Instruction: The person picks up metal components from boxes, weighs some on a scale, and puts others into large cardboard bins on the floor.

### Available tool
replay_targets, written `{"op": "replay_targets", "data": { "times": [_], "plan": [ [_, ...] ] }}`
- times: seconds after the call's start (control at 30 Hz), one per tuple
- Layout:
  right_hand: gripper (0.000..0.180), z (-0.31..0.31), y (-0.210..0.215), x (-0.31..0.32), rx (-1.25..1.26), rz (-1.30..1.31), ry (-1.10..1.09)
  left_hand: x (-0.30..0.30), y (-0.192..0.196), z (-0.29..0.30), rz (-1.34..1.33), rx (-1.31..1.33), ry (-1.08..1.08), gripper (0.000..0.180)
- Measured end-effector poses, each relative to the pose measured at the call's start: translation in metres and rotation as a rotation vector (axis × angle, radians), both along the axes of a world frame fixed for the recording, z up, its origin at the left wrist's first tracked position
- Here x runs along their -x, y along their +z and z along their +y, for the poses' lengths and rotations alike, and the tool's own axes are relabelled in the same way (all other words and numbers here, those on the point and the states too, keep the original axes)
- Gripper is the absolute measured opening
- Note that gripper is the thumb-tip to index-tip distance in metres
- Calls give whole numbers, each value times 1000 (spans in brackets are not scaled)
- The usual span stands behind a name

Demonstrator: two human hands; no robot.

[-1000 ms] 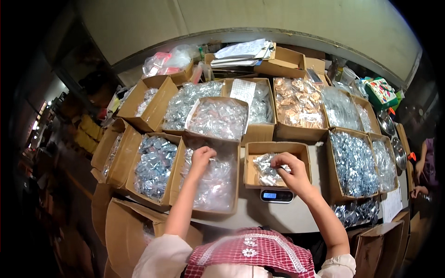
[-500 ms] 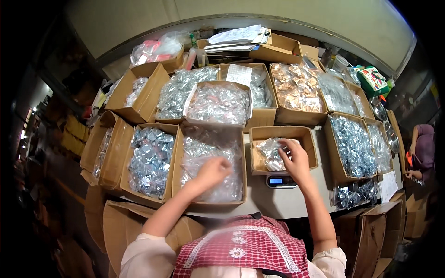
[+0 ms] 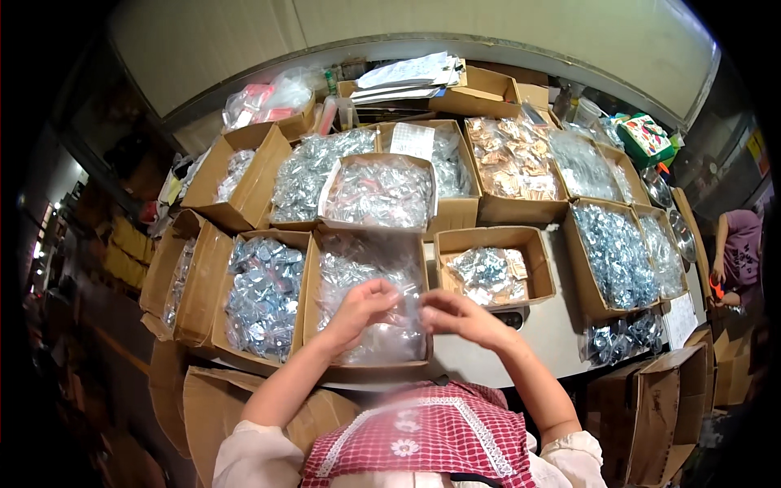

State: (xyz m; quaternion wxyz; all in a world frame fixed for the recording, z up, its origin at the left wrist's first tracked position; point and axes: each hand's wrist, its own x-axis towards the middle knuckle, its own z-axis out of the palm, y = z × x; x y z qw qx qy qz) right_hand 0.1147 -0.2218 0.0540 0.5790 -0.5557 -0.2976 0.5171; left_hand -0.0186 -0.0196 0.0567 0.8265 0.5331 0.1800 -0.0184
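Above the front middle carton (image 3: 429, 342), which holds clear bags of small silvery parts, my two hands come close together. Thumb and fingers of my left hand (image 3: 358, 313) are pinched on what looks like a thin clear plastic bag (image 3: 412, 307). My right hand (image 3: 468, 319) faces it, fingers curled at the bag's other side; the bag is faint and blurred. Right of them, a small open carton (image 3: 537, 286) sits on a digital scale (image 3: 511, 319). Inside lie clear packets (image 3: 488, 272) of silvery and copper-coloured pieces.
Cartons of bagged metal parts crowd around: bluish discs (image 3: 264, 293) at left, copper-coloured pieces (image 3: 517, 159) behind, bluish parts (image 3: 612, 252) at right. A white-edged box (image 3: 378, 191) rests on the back row. Papers (image 3: 407, 73) lie at the rear. Another person (image 3: 739, 248) is at far right.
My right hand has left the small carton on the scale and moved left toward my left hand. The packets in that carton now show fully. My left hand has shifted slightly down.
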Motion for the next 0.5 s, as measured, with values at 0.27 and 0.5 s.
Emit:
{"op": "replay_targets", "data": {
  "times": [0.27, 0.5],
  "plan": [
    [21, -6, -11, -15, -164, -646, -660, 31, -5, 37, -100, -327, 208, 17],
    [42, -57, -49, -53, 9, -1383, -778, 106, -59, 172, 187, -1650, 615, 42]
  ]
}}
